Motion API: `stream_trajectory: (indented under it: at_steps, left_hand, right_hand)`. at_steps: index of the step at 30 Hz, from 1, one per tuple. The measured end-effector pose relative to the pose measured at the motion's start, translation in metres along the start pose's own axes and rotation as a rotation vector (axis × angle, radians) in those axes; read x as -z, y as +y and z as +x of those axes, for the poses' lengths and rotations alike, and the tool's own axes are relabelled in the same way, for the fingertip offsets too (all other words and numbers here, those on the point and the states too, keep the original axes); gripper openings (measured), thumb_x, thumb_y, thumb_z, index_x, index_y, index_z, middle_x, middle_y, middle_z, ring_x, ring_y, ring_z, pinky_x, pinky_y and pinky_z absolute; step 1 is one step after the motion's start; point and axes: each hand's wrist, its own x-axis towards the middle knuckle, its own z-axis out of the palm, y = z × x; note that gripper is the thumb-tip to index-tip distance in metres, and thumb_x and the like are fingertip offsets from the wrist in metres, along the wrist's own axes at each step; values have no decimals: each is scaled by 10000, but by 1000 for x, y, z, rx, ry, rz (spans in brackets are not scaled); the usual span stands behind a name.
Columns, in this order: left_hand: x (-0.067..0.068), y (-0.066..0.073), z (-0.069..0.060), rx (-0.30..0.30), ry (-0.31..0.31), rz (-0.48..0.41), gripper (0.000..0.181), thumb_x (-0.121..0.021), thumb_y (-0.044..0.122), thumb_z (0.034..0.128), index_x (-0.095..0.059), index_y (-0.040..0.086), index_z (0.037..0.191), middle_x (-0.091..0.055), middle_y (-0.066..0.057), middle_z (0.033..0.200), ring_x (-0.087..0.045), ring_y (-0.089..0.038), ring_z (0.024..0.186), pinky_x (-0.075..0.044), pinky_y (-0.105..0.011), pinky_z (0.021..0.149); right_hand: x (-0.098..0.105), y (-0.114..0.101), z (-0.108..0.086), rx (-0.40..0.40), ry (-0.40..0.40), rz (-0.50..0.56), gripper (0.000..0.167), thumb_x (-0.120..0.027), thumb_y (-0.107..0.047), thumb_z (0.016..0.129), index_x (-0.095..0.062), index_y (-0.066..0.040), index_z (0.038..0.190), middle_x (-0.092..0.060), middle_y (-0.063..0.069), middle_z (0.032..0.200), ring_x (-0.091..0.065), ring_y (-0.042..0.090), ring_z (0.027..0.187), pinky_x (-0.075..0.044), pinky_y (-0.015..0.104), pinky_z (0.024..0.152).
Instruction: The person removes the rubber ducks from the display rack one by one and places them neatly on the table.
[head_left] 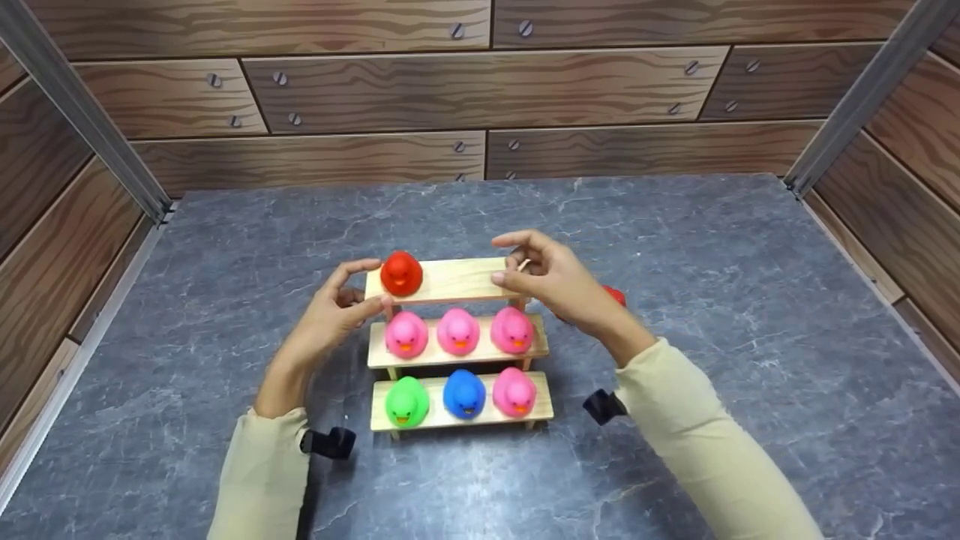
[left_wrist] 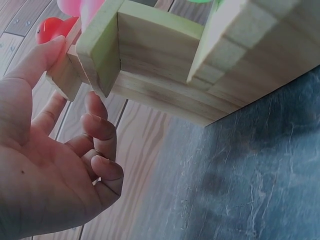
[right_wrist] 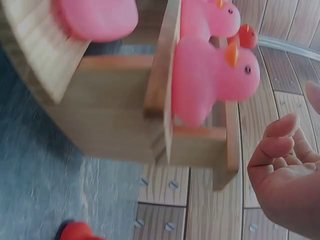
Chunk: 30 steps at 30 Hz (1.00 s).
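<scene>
A three-tier wooden stand [head_left: 465,279] holds rubber ducks. My left hand [head_left: 319,322] pinches the left end of the top shelf between thumb and index finger, beside a red duck [head_left: 402,273]; in the left wrist view the thumb [left_wrist: 47,57] lies on the shelf's end and the other fingers curl below. My right hand [head_left: 566,281] is at the top shelf's right end, thumb and index finger spread. The right wrist view shows that hand [right_wrist: 287,175] apart from the stand, holding nothing. Pink ducks [head_left: 458,331] fill the middle shelf.
The bottom shelf bears a green duck [head_left: 407,402], a blue duck [head_left: 464,394] and a pink duck [head_left: 514,392]. A red object [head_left: 616,294] lies on the grey marbled table [head_left: 720,300], partly behind my right wrist. Wood-patterned panels [head_left: 480,90] surround the table.
</scene>
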Motion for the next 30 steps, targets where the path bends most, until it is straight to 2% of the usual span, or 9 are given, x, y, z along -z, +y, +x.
stream_trajectory:
  at_steps: [3,7,12,19,25,30]
  left_hand:
    - [1,1,1,-3,1,9,537,-683,183,904,-449,162,1386,-532,-31,796,-439,-133,710,-385,-245,645]
    - [1,1,0,-1,3,24,546,-692,202,898,-450,178,1386,-523,-35,802,-425,-142,716,-360,-239,635]
    - [1,0,0,0,3,18,552,-699,200,892,-451,182,1385,-536,-37,805,-419,-144,711,-346,-240,629]
    - [0,1,1,7,-6,1,557,-708,212,886,-450,188,1380,-648,-145,902,-478,-139,721,-343,-250,663]
    - [0,0,1,8,-8,11,548,-702,228,892,-451,190,1378,-637,-150,904,-467,-158,722,-345,-260,660]
    - [0,-1,1,6,-4,10,543,-700,228,893,-455,187,1376,-626,-152,906,-542,-220,794,-396,-301,715]
  right_hand:
    - [-8,-3,5,-6,-13,-41,454,-672,-90,877,-515,-26,1299,-528,-16,856,-488,66,632,-452,201,571]
    - [-18,-5,10,-5,-27,-85,434,-679,-115,877,-536,-48,1281,-524,-19,868,-448,63,640,-392,177,588]
    - [-29,-8,17,-2,-36,-95,431,-683,-122,875,-543,-54,1277,-520,-23,865,-445,84,664,-398,187,644]
    - [-40,-10,26,-22,-49,-103,430,-687,-152,881,-541,-82,1279,-523,-15,880,-448,97,674,-397,196,648]
    - [-49,-11,33,-27,-63,-111,446,-691,-156,877,-535,-81,1288,-525,-13,894,-469,100,698,-419,204,666]
    - [-57,-12,37,-52,-75,-118,449,-696,-165,872,-535,-101,1287,-513,-2,901,-481,116,726,-434,218,678]
